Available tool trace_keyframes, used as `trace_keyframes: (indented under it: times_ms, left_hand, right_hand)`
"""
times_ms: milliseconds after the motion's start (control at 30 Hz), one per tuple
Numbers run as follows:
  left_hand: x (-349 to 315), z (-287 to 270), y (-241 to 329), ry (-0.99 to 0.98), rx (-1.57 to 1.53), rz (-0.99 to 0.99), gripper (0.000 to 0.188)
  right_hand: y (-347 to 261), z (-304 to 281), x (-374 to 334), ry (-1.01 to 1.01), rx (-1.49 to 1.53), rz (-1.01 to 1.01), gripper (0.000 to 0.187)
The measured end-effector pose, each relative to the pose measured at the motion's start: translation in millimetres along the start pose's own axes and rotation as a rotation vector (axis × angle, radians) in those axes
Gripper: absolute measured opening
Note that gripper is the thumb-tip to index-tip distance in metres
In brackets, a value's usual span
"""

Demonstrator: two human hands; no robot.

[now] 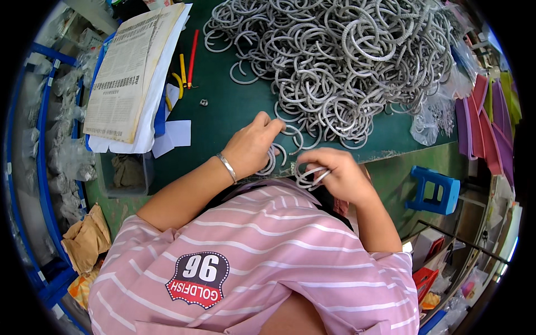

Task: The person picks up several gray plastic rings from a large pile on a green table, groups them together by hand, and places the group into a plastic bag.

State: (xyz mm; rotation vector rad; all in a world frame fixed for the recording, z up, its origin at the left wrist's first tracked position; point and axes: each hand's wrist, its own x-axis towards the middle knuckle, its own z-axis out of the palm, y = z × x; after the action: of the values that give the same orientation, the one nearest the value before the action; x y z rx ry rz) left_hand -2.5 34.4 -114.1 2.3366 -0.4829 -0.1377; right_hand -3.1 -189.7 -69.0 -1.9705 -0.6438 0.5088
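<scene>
A large heap of grey, open C-shaped metal bangles [335, 84] covers the far right of the green table [223, 106]. My left hand [252, 144], a silver cuff on its wrist, is closed with thumb and forefinger on one open bangle [302, 138]. Several more bangles [270, 166] hang in a bunch under its palm, near the table's front edge. To the right, my right hand [343, 172] curls its fingers round a few bangles [305, 180]. The two hands are apart, just in front of the heap; palm and fingers partly hide what each holds.
Newspaper sheets [120, 78] lie on a stack at the left. A red pen [193, 58], a yellow tool [182, 71] and a small metal piece [204, 103] lie beside it. Clear plastic bags [432, 117] sit right of the heap. A blue stool [432, 190] stands on the floor.
</scene>
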Motion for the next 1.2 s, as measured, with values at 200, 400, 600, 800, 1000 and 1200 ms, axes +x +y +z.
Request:
trace_keyframes:
  times_ms: [200, 400, 600, 800, 1000, 1200]
  left_hand:
    - [12, 9, 3, -0.001, 0.014, 0.042, 0.034]
    - [10, 8, -4, 0.035, 0.096, 0.162, 0.032]
    - [14, 10, -2, 0.076, 0.139, 0.259, 0.028]
    - [27, 13, 4, 0.036, 0.326, 0.363, 0.02]
    - [31, 14, 5, 0.052, 0.519, 0.46, 0.014]
    - [45, -3, 20, -0.096, 0.661, 0.429, 0.01]
  right_hand:
    - [19, 24, -1, 0.32, -0.5, -0.081, 0.037]
    - [22, 24, -1, 0.231, -0.892, -0.09, 0.015]
    - [13, 8, 0, 0.297, -0.872, -0.276, 0.01]
    - [22, 11, 8, 0.486, -0.8, -0.384, 0.019]
    - [22, 15, 10, 0.571, -0.79, -0.333, 0.023]
    - [39, 15, 4, 0.684, -0.649, -0.416, 0.028]
